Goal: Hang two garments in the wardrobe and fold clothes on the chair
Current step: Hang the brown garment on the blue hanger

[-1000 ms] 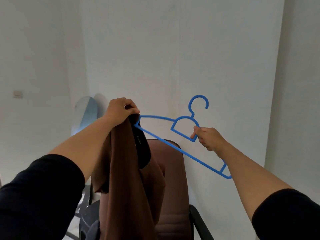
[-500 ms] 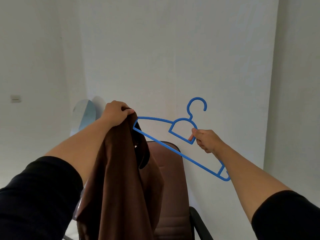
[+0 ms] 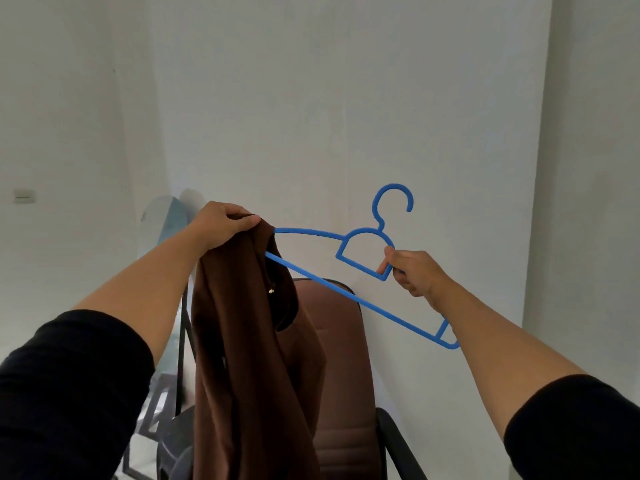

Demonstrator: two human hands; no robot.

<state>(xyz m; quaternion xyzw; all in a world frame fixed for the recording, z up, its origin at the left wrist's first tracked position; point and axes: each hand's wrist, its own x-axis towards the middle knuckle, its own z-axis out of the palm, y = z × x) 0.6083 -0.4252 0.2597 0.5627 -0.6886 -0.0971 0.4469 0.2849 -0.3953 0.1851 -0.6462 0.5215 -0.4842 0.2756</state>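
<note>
A brown garment [image 3: 249,358] hangs down in front of me, gripped at its top edge by my left hand [image 3: 221,226]. The left end of a blue plastic hanger [image 3: 346,292] goes into the garment's dark neck opening. My right hand [image 3: 412,271] pinches the hanger at the small arch below its hook. The hanger slopes down to the right, its right end by my forearm. Behind the garment stands a brown office chair [image 3: 339,358] with black armrests.
White walls close off the view ahead and at the right. A pale blue rounded board [image 3: 166,223] leans in the left corner. A wall socket [image 3: 24,195] sits on the left wall. A dark metal frame [image 3: 156,410] shows low at the left.
The garment has slid further over the hanger's left end, and both hands sit slightly lower. The view has dipped a little.
</note>
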